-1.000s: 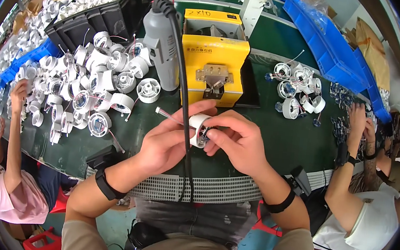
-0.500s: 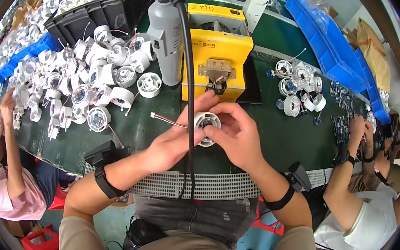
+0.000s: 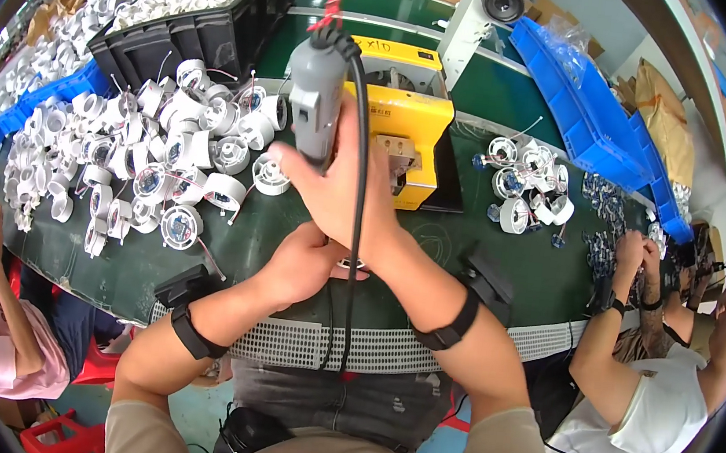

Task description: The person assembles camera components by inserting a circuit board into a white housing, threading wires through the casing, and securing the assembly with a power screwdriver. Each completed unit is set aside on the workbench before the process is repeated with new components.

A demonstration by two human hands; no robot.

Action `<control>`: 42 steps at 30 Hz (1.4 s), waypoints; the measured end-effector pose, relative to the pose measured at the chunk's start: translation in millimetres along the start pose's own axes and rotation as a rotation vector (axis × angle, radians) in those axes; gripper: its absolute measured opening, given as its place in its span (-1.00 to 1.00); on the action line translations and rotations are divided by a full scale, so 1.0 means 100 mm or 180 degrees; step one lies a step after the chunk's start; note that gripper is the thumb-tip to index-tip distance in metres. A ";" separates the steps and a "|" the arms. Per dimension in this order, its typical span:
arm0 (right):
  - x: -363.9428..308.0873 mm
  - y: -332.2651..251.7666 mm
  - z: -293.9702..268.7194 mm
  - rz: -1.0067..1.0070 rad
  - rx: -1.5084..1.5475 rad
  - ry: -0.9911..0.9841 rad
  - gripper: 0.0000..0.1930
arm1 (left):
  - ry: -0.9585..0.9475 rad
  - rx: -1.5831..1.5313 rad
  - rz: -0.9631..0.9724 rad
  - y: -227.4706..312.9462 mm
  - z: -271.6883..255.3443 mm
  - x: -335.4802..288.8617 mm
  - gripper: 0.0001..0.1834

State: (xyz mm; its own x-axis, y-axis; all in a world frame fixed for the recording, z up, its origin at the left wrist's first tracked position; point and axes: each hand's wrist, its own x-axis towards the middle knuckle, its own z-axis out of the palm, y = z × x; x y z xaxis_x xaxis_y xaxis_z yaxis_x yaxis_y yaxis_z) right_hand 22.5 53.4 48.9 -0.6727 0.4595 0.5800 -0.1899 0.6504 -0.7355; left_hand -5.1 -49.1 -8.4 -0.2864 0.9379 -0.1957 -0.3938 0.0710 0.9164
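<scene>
My right hand (image 3: 355, 177) is at the grey electric screwdriver (image 3: 312, 102), its palm against the lower end. The thumb sticks out to the left and the fingers are partly hidden behind the tool. Below it, my left hand (image 3: 301, 264) is closed on a white round plastic housing (image 3: 360, 274), of which only a bit of rim shows past the fingers and the right forearm. A black cable (image 3: 358, 226) runs from the screwdriver's top down in front of my right hand. Behind the tool stands a yellow machine (image 3: 421, 135) with a metal fitting.
A large pile of white housings (image 3: 159, 143) with boards and wires covers the left of the green table. A black crate (image 3: 197, 41) stands behind it. To the right lie a smaller group (image 3: 532, 174) and blue bins (image 3: 585, 95). People work at both sides.
My right hand has left the white housing and moved up and away to the screwdriver. The screwdriver has come lower and tilted. My left hand keeps the housing, now mostly covered.
</scene>
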 end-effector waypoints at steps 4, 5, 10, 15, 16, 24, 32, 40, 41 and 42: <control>0.03 0.01 0.04 -0.0418 0.0909 0.0905 -0.49 | 0.0070 -0.0269 -0.0115 0.01 -0.01 0.02 -0.65; 0.04 -0.02 0.00 -0.0463 0.1705 0.1222 -0.54 | 0.0132 -0.0355 -0.0203 0.00 -0.02 0.03 -0.63; 0.28 -0.01 -0.44 -0.0271 0.1113 0.1722 -0.59 | 0.0199 -0.0238 -0.0317 -0.02 -0.02 0.06 -0.56; 0.31 0.07 -0.49 -0.0274 0.1061 0.1704 -0.60 | 0.0211 -0.0143 -0.0377 -0.01 -0.05 0.07 -0.57; 0.32 0.08 -0.48 -0.0257 0.1006 0.1699 -0.61 | 0.0200 -0.0134 -0.0401 -0.01 -0.06 0.07 -0.58; 0.29 0.10 -0.47 -0.0217 0.0933 0.1580 -0.71 | 0.0247 -0.0109 -0.0419 -0.02 -0.04 0.07 -0.59; 0.00 -0.02 -0.46 0.0097 0.1420 0.1326 -0.69 | 0.0346 -0.0280 -0.0477 0.00 -0.06 0.09 -0.62; -0.34 -0.15 -0.32 0.0197 0.1656 0.0987 -0.63 | 0.0330 -0.0103 -0.0380 -0.01 -0.04 0.08 -0.68; -0.34 -0.13 -0.30 0.0209 0.1668 0.0981 -0.63 | 0.0345 -0.0106 -0.0389 -0.01 -0.05 0.07 -0.68; -0.35 -0.12 -0.31 0.0210 0.1663 0.0927 -0.62 | 0.0314 -0.0051 -0.0387 -0.01 -0.05 0.07 -0.67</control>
State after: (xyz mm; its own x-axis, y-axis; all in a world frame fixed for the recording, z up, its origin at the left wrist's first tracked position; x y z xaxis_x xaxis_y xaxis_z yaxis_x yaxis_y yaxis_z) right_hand 70.4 48.0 47.8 -0.4853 0.6837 0.5450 -0.5303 0.2654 -0.8052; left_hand -11.2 -43.8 -12.7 -0.3200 0.8847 -0.3389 -0.4446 0.1756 0.8784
